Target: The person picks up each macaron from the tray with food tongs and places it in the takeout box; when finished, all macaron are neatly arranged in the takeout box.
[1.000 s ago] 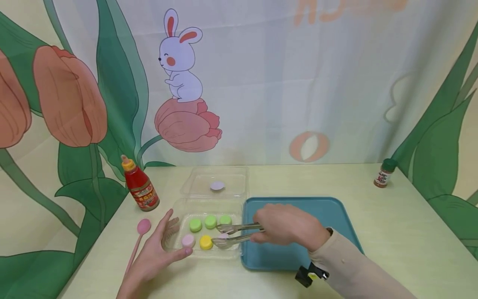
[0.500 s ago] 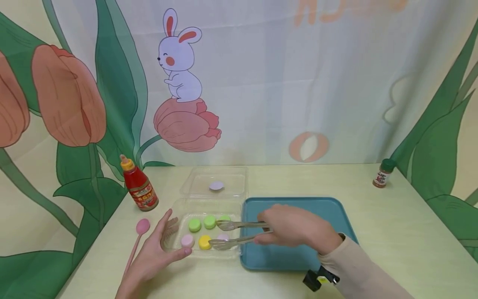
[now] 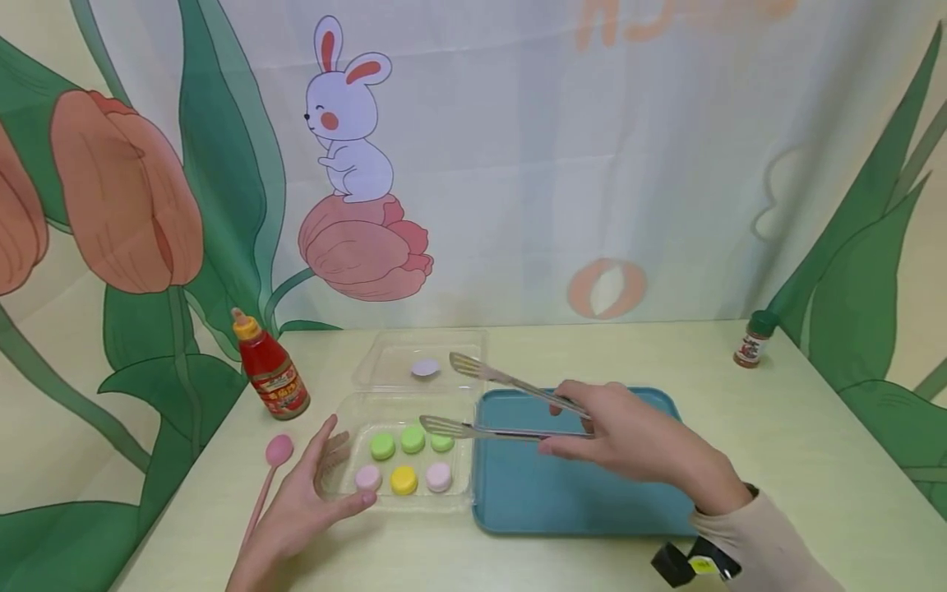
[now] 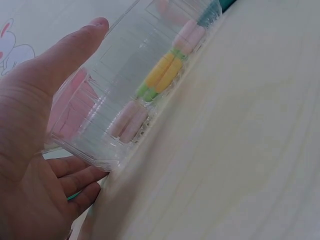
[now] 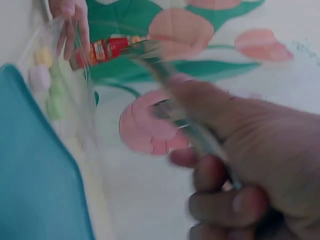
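Note:
My left hand [image 3: 299,506] rests at the left side of a clear plastic box [image 3: 462,503], thumb at its front corner and fingers spread along the side. Inside, a row of green macarons [image 3: 382,446] lies behind a yellow macaron [image 3: 404,480] flanked by two pale pink macarons [image 3: 439,477]. In the left wrist view, the fingers [image 4: 82,182] are by the box's lower corner. My right hand [image 3: 644,436] holds metal tongs [image 3: 503,433] above a blue tray [image 3: 562,501]. The tongs' arms are spread, tips over the box and its lid, nothing between them.
The box's lid [image 3: 385,362] lies opened backward with a pale oval sticker [image 3: 425,369]. A red sauce bottle [image 3: 274,374] and a pink spoon [image 3: 279,450] are at left. A small green-capped jar [image 3: 755,339] stands at the far right. A printed curtain [image 3: 503,164] hangs behind.
My right hand has lifted the tongs up from the macarons and drawn right, and the tips are farther apart. The right pink macaron now shows fully. The left hand stays at the box.

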{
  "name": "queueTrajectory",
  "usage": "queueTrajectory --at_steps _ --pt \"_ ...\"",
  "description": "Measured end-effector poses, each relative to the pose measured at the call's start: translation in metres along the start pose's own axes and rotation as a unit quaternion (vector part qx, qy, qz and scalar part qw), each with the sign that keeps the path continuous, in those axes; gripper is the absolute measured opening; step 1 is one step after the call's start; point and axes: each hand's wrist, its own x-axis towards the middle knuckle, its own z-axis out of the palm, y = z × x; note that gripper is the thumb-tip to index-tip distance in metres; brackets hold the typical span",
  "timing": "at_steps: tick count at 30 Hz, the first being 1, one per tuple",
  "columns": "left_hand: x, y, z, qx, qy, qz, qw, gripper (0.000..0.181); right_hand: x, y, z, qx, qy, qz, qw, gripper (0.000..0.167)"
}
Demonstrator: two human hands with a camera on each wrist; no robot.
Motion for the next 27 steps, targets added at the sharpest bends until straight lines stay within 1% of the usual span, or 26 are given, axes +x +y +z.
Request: queueTrajectory --at_steps 3,6,9,14,18,21,24,27 --pt "0.000 -0.001 0.000 0.000 0.001 0.002 1.0000 0.131 -0.010 0.015 0.002 0.007 0.081 0.001 0.9967 0.045" --pt "0.000 -0.001 0.000 0.000 0.000 0.004 1.0000 0.131 -0.021 0.031 0.006 0.014 0.156 0.008 0.9876 0.045" --pt "0.000 -0.001 0.000 -0.001 -0.001 0.006 1.0000 0.131 -0.034 0.047 0.005 0.003 0.218 0.027 0.9756 0.045" --pt "0.000 -0.002 0.000 -0.003 0.001 0.010 0.9999 0.130 -0.055 0.076 -0.002 -0.041 0.296 0.075 0.9514 0.047" --pt "0.000 -0.004 0.001 -0.003 0.002 0.010 0.9999 0.130 -0.071 0.101 -0.003 -0.045 0.340 0.120 0.9318 0.051" --pt "0.001 -0.004 0.002 -0.002 0.001 0.007 1.0000 0.131 -0.081 0.120 -0.003 -0.041 0.360 0.159 0.9184 0.055" --pt "0.002 -0.004 0.002 0.001 0.000 0.003 1.0000 0.131 -0.089 0.138 -0.003 -0.038 0.361 0.197 0.9107 0.062" --pt "0.002 -0.004 0.001 0.003 -0.001 0.003 1.0000 0.131 -0.094 0.153 -0.002 -0.041 0.352 0.232 0.9059 0.071"
